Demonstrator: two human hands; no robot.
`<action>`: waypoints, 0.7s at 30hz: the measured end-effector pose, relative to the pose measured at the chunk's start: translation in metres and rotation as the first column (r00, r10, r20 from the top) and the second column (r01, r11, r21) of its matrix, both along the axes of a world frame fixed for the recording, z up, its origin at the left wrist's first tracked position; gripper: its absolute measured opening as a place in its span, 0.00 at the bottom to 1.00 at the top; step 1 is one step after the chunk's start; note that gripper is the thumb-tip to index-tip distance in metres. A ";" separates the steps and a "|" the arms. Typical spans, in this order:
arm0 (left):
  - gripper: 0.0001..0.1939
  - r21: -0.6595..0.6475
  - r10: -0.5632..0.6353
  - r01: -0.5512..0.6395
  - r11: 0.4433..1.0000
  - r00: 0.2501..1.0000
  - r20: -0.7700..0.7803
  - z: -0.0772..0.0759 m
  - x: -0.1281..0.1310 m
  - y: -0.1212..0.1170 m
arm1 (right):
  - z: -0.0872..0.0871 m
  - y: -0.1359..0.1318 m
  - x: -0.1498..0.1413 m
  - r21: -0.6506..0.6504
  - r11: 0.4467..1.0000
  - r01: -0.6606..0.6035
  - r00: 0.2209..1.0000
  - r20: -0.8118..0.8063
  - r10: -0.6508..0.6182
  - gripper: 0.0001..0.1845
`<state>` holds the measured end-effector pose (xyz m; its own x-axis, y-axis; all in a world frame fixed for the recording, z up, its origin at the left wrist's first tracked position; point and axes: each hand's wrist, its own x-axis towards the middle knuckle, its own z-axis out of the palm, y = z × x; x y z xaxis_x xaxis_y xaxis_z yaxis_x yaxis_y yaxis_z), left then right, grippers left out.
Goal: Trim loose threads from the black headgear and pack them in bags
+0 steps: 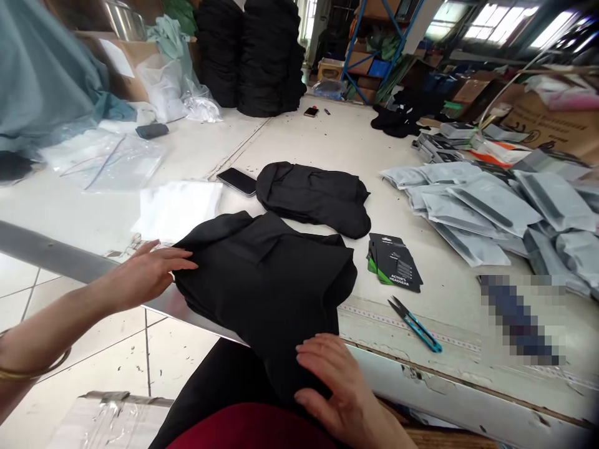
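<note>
A person's left hand (147,274) and right hand (334,380) rest on a black cloth garment (262,293) at the near edge of a white work table (70,215). The fingers of both hands are open and neither hand pinches the cloth. The left fingertips touch the garment's left side, while the right fingers spread across its lower part. Between the hands the garment lies in loose folds, its lower end hanging over the table edge toward the person's lap.

Just past the fingertips, a second black garment (313,199) lies in a longer, tidier bundle, with a black phone (237,181) touching its left end. Beyond the left fingers is a white cloth (178,211). Beyond the right fingers, a black card (394,262) printed "Actor's Headgear" lies on the table, with blue-handled snips (415,325) nearby.

Farther right of the fingers, grey mailer bags (482,202) lie heaped and overlapping. Well beyond the fingertips stand two tall stacks of black garments (250,56), and clear plastic bags (105,163) lie off to the left.

So far, one black piece on the table is bundled and the one under the hands is loosely folded. No garment is seen inside a mailer bag, though the bags' contents cannot be told.
</note>
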<state>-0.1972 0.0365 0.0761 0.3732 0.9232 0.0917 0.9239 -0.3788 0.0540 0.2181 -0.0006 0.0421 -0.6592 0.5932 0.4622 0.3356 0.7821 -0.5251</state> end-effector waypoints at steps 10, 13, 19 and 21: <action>0.24 -0.018 -0.114 0.117 0.993 0.988 0.108 0.019 0.111 0.079 | -0.013 0.134 0.006 -0.173 0.665 0.727 0.680 0.043 -0.732 0.23; 0.28 -0.116 -0.039 0.046 0.992 0.998 0.059 -0.004 0.126 0.103 | -0.003 0.148 -0.002 -0.084 0.721 0.688 0.721 -0.032 -0.692 0.14; 0.33 -0.215 0.331 -0.313 0.925 0.942 0.052 -0.035 0.129 0.098 | -0.015 0.175 -0.009 -0.133 0.646 0.752 0.654 0.027 -0.756 0.13; 0.34 -0.201 0.335 -0.321 0.925 0.942 0.036 -0.036 0.130 0.093 | -0.027 0.185 -0.007 -0.136 0.686 0.714 0.699 0.093 -0.709 0.11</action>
<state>-0.0671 0.1298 0.0399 0.0456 0.9956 -0.0821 0.9862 -0.0318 0.1627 0.2108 0.1841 0.0153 -0.0220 0.9493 0.3137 0.7764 0.2139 -0.5929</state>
